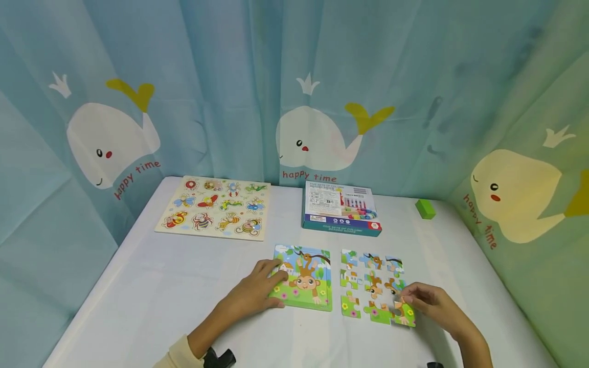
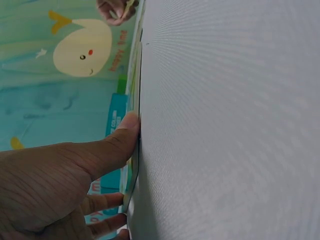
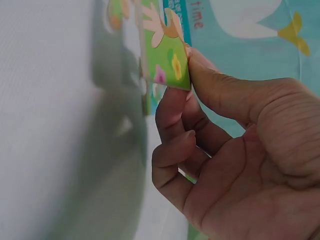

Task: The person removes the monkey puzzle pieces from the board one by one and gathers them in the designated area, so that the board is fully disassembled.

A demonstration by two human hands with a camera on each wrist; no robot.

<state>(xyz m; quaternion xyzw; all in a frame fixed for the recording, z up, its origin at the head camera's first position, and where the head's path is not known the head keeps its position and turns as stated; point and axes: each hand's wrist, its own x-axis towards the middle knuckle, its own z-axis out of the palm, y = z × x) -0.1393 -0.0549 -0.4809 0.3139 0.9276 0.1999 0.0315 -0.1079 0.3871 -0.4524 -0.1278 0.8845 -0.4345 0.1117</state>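
A square jigsaw board [image 1: 307,281] with a hanging monkey picture lies flat on the table. My left hand [image 1: 257,287] rests at its left edge, index and middle fingers reaching onto the picture. In the left wrist view, the thumb [image 2: 112,146] lies straight along the board's edge. Right of the board, loose jigsaw pieces [image 1: 351,278] are laid out in spaced rows. My right hand [image 1: 430,304] pinches the lower right corner piece [image 3: 172,60] between thumb and fingers. That piece is tilted up off the table, with green grass, two flowers and a monkey's hand on it.
Behind, on the left, lies a wooden insect puzzle board [image 1: 221,207]. A flat boxed bead toy [image 1: 341,208] is at the back middle, and a green block [image 1: 425,209] at the back right. A whale-print curtain [image 1: 221,102] surrounds the white table [image 1: 184,276].
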